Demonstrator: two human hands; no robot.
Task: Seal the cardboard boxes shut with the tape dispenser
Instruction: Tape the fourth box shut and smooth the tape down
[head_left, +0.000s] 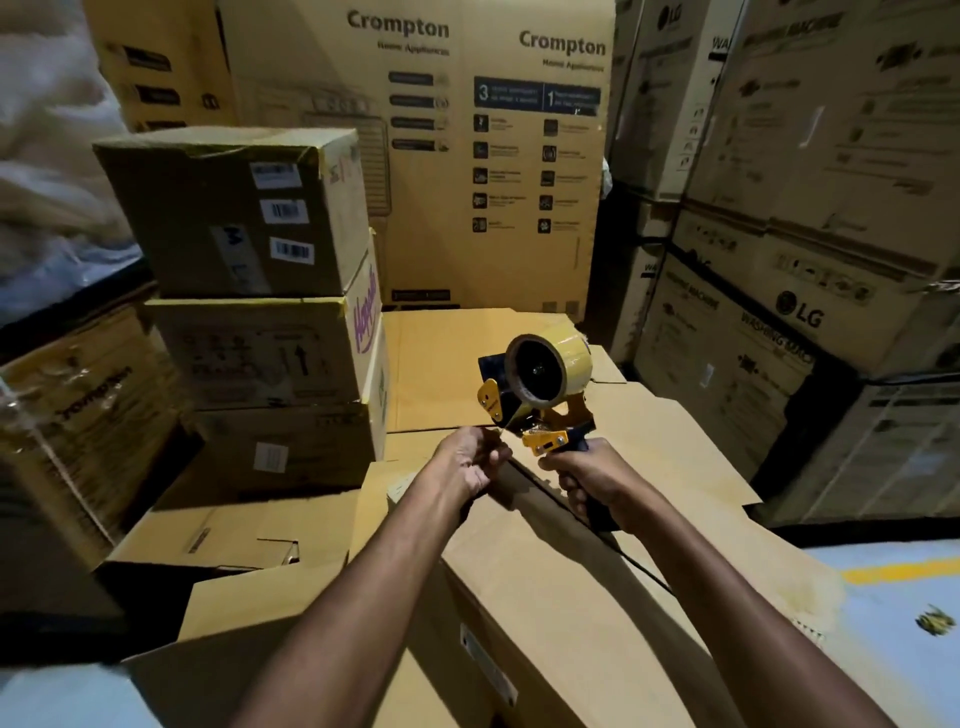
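Observation:
A yellow and black tape dispenser carrying a roll of tan tape is held up in the air above a brown cardboard box. My right hand grips its black handle from below. My left hand pinches the loose end of the tape at the dispenser's front, just left of the blade. The box under my arms has its top flaps lying unevenly, one raised flap spreading to the right. More open-flapped boxes lie lower left.
A stack of three sealed cartons stands at the left. A tall Crompton carton fills the back. LG washing machine cartons wall the right. Grey floor with a yellow line shows at lower right.

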